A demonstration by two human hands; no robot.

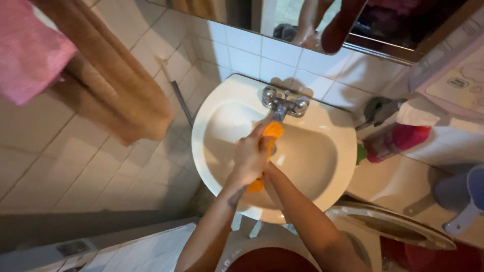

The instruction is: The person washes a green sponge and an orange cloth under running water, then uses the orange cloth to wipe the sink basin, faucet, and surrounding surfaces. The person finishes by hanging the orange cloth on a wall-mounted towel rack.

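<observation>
Over the basin of a white sink (343,151), both my hands hold an orange cloth (274,130). My left hand (248,157) is wrapped around the middle of the cloth, which sticks out above and below the fist. My right hand (267,162) is mostly hidden behind the left hand and the cloth, and grips the cloth from the other side. The top of the cloth sits just under the spout of a chrome tap (282,104) with two knobs. I cannot tell whether water is running.
A brown towel (116,85) and a pink towel (30,55) hang at the left over a tiled wall. Right of the sink stand a pink spray bottle (398,142) and a blue object (469,194). A toilet seat (393,226) lies at lower right, a mirror (353,20) above.
</observation>
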